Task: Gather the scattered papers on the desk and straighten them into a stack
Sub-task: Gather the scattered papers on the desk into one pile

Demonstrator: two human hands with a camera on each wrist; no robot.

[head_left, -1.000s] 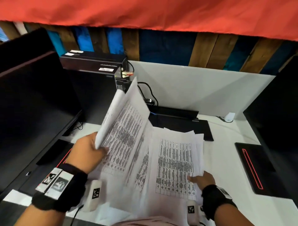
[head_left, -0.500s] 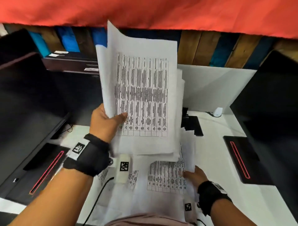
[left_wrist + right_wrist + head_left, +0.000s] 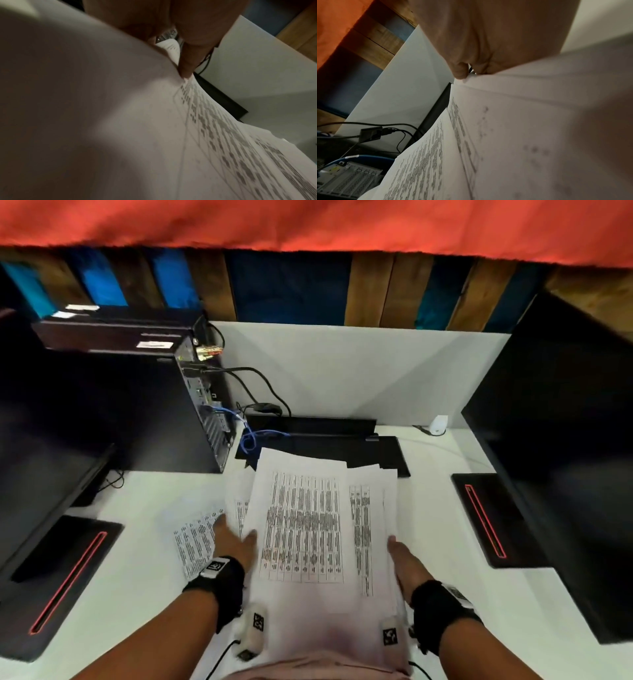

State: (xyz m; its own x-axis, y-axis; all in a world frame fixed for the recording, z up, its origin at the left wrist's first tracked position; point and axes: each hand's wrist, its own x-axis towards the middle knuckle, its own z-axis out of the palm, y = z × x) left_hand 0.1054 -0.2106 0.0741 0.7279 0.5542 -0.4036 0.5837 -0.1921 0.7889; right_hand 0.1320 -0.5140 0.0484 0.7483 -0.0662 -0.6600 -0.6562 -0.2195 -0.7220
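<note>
1. A bunch of papers [image 3: 310, 529] sits in the middle of the white desk [image 3: 137, 594], between the two hands. The sheets are fanned out and not lined up.
2. The left hand [image 3: 233, 541] is at the 9 o'clock side of the bunch. Its thumb [image 3: 190, 63] lies on top of the sheets and its fingers go under them, so it pinches the papers.
3. The right hand [image 3: 406, 565] is at the 3 o'clock side. Its thumb [image 3: 460, 71] presses on the top edge, so it holds the papers too.
4. One loose sheet [image 3: 197, 539] lies flat on the desk at about 9 o'clock from the bunch, partly under the left hand.
5. A black computer box [image 3: 144, 405] stands at 11 o'clock.
6. A black keyboard [image 3: 342, 450] lies at 12 o'clock, and the top of the bunch covers part of it.
7. A black monitor [image 3: 565, 446] stands at 3 o'clock.
</note>
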